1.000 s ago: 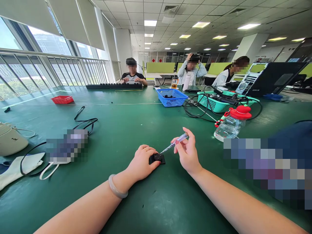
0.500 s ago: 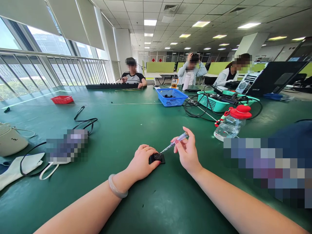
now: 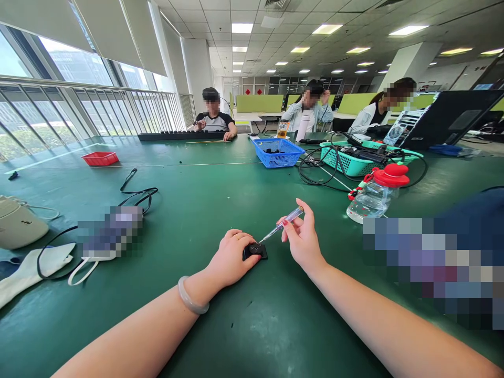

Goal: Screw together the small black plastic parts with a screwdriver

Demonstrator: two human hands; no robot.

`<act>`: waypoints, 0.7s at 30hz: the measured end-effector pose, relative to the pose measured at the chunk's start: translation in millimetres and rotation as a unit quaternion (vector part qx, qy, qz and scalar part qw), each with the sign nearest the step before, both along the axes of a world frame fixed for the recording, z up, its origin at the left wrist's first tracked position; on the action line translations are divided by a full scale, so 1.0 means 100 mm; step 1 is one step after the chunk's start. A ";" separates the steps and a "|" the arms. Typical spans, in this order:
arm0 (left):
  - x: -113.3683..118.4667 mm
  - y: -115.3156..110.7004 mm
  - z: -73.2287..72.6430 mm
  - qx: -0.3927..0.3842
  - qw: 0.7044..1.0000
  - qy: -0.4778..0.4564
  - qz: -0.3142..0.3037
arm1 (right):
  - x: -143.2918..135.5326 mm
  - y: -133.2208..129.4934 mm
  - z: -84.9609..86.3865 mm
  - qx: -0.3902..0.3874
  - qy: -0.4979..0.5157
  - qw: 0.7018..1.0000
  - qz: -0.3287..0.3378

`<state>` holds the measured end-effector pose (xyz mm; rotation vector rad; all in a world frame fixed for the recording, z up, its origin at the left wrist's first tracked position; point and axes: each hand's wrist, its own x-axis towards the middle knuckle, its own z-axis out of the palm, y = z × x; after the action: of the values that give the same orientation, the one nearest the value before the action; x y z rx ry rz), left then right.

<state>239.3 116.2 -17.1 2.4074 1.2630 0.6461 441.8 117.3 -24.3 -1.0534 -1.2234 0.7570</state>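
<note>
My left hand (image 3: pixel 235 256) is closed on a small black plastic part (image 3: pixel 258 250) with a round raised middle, pressing it against the green tabletop (image 3: pixel 189 210). My right hand (image 3: pixel 302 236) grips the clear handle of a screwdriver (image 3: pixel 284 222) between thumb and fingers, the index finger at the handle's end. Its thin metal shaft slants down to the left, and the tip meets the top of the black part. Whether the tip sits in a screw is too small to tell.
Farther off stand a blue basket (image 3: pixel 277 153) of small black pieces, a green basket (image 3: pixel 356 165) with cables, and a red tray (image 3: pixel 100 158). A red-lidded water bottle (image 3: pixel 374 197) is at right. At left lie a corded pouch (image 3: pixel 112 233) and a beige cap (image 3: pixel 19 223). Several people sit across the table.
The view has tilted slightly down. Both hands keep their hold, with the screwdriver tip still on the black part. A person across the table has lowered one hand somewhat from the head.
</note>
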 end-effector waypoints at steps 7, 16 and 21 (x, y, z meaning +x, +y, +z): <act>0.01 0.00 0.02 -0.004 1.000 0.019 -0.006 | 0.03 0.02 -0.02 0.001 0.000 1.000 -0.007; 0.00 0.02 -0.01 0.012 1.000 0.021 -0.009 | 0.03 0.01 -0.01 -0.002 -0.004 1.000 -0.010; -0.01 0.02 -0.03 0.016 0.999 0.030 -0.008 | 0.03 0.02 -0.01 0.000 -0.005 1.000 -0.010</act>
<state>238.6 118.2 -19.6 2.4786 1.2645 0.5985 444.7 118.9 -25.3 -1.0693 -1.2186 0.7380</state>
